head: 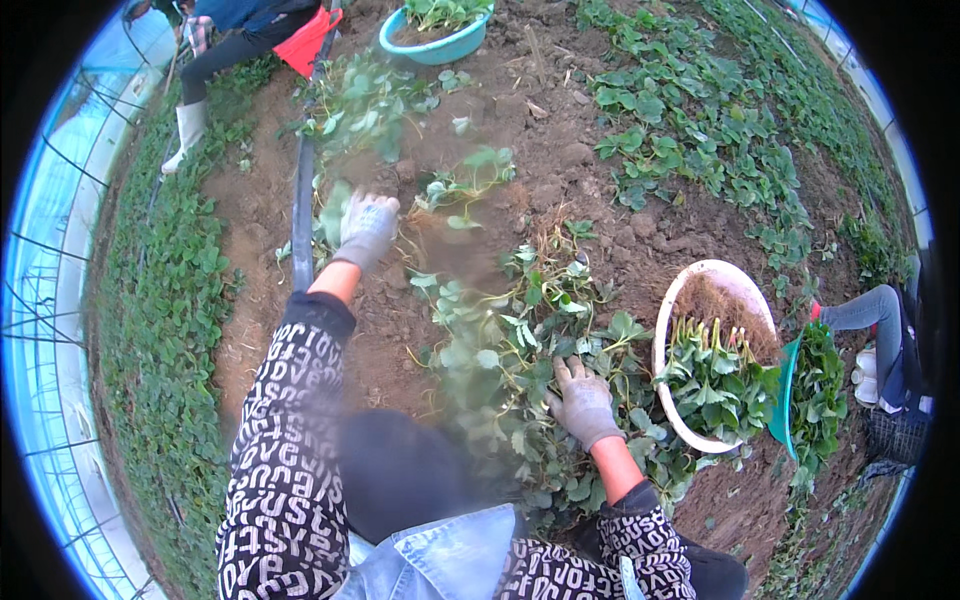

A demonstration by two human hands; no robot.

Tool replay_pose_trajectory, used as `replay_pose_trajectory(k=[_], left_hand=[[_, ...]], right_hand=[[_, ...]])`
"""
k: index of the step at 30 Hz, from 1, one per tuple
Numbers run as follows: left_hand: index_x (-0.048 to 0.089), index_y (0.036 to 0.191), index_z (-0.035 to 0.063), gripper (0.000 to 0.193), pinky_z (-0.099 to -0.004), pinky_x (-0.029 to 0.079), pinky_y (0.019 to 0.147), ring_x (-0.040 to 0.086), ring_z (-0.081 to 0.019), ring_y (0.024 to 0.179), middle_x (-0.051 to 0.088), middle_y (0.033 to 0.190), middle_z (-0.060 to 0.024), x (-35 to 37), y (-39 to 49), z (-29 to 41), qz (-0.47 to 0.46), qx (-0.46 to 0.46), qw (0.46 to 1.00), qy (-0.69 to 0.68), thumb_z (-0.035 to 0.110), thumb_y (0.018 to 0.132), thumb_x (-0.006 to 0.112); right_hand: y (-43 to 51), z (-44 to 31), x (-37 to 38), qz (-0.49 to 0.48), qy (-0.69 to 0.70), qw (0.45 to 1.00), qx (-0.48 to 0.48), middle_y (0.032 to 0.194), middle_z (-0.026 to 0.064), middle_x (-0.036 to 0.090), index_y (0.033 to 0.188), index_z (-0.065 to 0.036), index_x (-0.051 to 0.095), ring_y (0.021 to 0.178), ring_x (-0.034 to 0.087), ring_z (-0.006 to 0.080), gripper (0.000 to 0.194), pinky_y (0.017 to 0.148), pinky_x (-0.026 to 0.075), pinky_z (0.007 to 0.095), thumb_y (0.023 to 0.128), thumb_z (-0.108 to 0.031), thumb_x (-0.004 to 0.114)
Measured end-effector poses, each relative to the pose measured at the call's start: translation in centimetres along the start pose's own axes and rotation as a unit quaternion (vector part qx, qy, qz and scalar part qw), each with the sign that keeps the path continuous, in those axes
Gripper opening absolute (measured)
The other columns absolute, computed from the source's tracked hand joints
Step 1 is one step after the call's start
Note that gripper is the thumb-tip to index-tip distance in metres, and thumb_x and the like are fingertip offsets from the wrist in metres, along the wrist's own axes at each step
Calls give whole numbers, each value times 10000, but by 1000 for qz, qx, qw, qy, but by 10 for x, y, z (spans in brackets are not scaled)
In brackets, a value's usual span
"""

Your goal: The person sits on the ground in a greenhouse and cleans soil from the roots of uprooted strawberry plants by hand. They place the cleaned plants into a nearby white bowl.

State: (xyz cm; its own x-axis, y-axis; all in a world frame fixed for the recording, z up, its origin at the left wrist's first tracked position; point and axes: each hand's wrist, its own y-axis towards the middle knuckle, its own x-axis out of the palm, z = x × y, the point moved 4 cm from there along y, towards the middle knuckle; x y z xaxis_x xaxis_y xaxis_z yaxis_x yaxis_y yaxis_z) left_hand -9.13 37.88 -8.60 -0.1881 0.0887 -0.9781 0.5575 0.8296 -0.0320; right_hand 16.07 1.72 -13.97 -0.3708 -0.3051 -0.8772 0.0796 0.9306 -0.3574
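Observation:
My left hand (pixel 367 229), in a pale work glove, reaches forward over the soil with its fingers curled. Blurred strawberry leaves (pixel 332 217) show beside it, and whether it grips any stems is hidden. Just to its right lies an uprooted strawberry plant (pixel 461 187) with stringy roots. My right hand (pixel 583 397), also gloved, rests with fingers apart on a heap of loose strawberry plants (pixel 517 360). A white oval basin (pixel 661 337) stands right of that hand. Inside it, bundled strawberry seedlings (pixel 716 375) lie with their roots towards the far end.
A dark flat hose (pixel 302 202) runs along the left of the bed. Farther ahead sits a turquoise basin (pixel 435 51) of plants. A person in white boots (pixel 187 131) is near a red container (pixel 309 41). Another person's leg (pixel 862 311) shows right, beside a green basin (pixel 786 405).

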Motion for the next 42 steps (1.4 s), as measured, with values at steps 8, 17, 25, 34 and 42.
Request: replay_pose_trajectory(k=[8, 17, 25, 34, 42], left_hand=[[663, 972, 62, 117, -419, 539, 751, 704, -335, 839, 710, 855, -156, -99, -82, 33, 110, -14, 947, -302, 145, 891, 671], [711, 919, -22, 231, -372, 518, 670, 673, -213, 720, 719, 789, -122, -47, -117, 28, 1, -96, 926, -364, 204, 871, 717], [694, 761, 105, 287, -365, 378, 483, 568, -174, 556, 561, 615, 0, 120, -117, 115, -224, -303, 620, -688, 344, 915, 732], [761, 903, 185, 260, -394, 540, 686, 712, -297, 780, 740, 841, -81, 138, -114, 70, 136, 180, 965, -134, 195, 643, 748], [704, 926, -19, 283, -416, 515, 747, 692, -325, 790, 691, 829, -221, -134, -108, 28, -98, 40, 960, -260, 243, 819, 707]], right_hand=[[-23, -60, -156, 366, 66, 923, -101, 1250, 114, 625, 1229, -101, 633, 1122, 616, 308, 400, 989, 457, 459, 889, -304, 689], [-46, -60, -165, 280, 91, 954, -55, 1221, 113, 662, 1180, -108, 685, 1078, 653, 327, 337, 940, 502, 450, 921, -323, 679], [-71, -22, -100, 203, 13, 979, -11, 1140, 125, 667, 1169, -102, 660, 1008, 672, 322, 327, 899, 513, 466, 914, -307, 662], [-53, -46, -100, 159, 30, 986, -39, 1121, 137, 662, 1170, -104, 656, 1011, 669, 330, 336, 894, 520, 464, 915, -322, 657], [-19, -57, -144, 241, 165, 953, -81, 1258, 181, 635, 1274, -102, 621, 1136, 636, 352, 440, 983, 502, 463, 906, -336, 678]])
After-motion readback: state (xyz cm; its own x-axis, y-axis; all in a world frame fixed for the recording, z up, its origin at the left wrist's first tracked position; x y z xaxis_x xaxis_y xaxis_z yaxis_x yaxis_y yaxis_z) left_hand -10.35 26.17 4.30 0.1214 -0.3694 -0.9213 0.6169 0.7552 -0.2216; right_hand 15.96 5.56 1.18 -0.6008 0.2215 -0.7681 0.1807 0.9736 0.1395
